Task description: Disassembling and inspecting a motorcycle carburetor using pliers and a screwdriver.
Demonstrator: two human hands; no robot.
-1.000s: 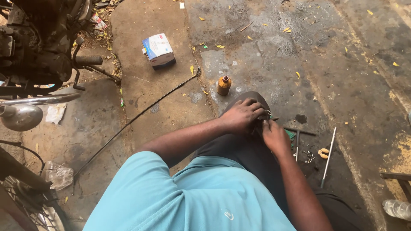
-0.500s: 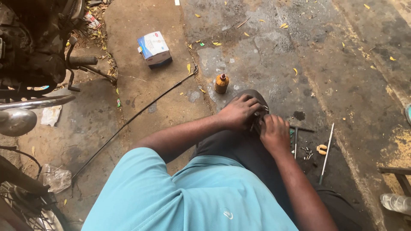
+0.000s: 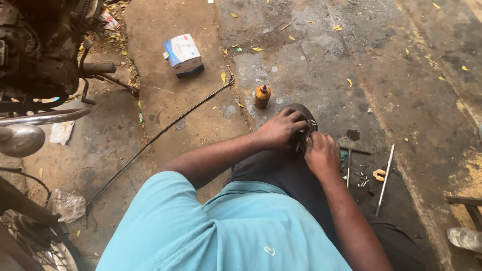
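Note:
Both my hands meet over my raised knee in dark trousers. My left hand curls its fingers around a small metal part resting on the knee. Pressed against the same part from the right is my right hand, fingers closed on it. Most of the part is hidden between the hands. A small amber bottle stands on the ground just beyond my left hand.
A long black cable runs across the concrete to the left. A white and blue box lies farther off. A motorcycle fills the left edge. A thin metal rod, small screws and a clear bottle lie at right.
My hands stay on the knee, working the small part with slight finger shifts. The view has drifted a little, nothing else moved.

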